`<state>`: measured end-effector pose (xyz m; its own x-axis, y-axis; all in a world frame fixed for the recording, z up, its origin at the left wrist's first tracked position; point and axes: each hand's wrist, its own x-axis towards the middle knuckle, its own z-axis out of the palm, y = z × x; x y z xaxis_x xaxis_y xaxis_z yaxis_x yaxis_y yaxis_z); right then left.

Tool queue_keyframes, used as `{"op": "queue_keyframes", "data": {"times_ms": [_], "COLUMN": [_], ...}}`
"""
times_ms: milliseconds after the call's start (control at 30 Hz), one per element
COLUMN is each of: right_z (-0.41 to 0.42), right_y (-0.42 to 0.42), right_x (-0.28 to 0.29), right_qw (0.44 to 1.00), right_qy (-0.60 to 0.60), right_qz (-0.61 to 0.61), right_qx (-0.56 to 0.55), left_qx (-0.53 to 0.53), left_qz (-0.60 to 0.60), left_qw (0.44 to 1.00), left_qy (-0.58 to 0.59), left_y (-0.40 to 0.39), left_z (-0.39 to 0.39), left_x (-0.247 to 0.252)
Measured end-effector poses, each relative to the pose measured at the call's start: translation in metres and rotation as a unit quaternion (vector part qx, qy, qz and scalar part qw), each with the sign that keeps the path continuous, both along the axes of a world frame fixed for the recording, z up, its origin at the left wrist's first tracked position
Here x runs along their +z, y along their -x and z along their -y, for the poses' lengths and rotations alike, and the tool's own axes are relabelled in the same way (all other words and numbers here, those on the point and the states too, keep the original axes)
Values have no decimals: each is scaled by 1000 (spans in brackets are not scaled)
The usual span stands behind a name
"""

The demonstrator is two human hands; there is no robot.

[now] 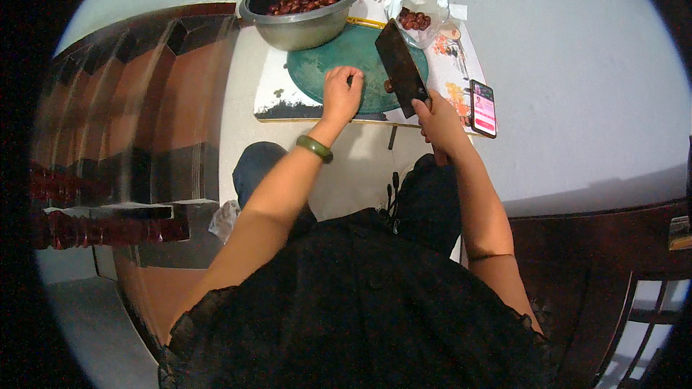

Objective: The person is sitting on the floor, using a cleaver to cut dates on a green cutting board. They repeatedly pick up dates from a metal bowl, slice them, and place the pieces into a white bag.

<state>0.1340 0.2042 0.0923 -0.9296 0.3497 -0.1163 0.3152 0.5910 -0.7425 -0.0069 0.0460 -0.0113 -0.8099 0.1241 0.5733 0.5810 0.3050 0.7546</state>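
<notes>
A cleaver (403, 67) with a broad dark blade is held by its handle in my right hand (440, 121). The blade stands tilted over the right part of a round green cutting board (373, 54). One brown-red date (388, 86) shows against the blade's left side. My left hand (343, 92) is curled above the board's front left part, left of the cleaver. A small dark spot shows by its thumb; I cannot tell whether it is an object or a gap. A green bangle (314, 148) circles the left wrist.
A large metal basin (303, 29) holding many red dates stands at the back left. Behind the cleaver, a white plastic bag (432, 0) holds more dates. A lit phone (484, 109) lies at the right edge of the small patterned table (275, 102). A wall rises beyond.
</notes>
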Motion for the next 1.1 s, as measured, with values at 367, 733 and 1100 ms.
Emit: {"op": "queue_keyframes", "data": {"times_ms": [367, 733, 1100], "right_z": [-5, 9, 26], "right_y": [2, -24, -39], "right_x": [-12, -16, -36], "right_qw": [991, 989, 972], "right_qy": [-86, -54, 28], "right_qz": [-92, -136, -231], "right_qx": [35, 16, -13], "left_qx": [2, -235, -407], "left_qz": [15, 281, 377], "left_qw": [999, 917, 781], "left_qy": [-44, -156, -286], "left_y": [1, 1, -1], "left_z": [1, 6, 4], "left_x": [-3, 10, 24]}}
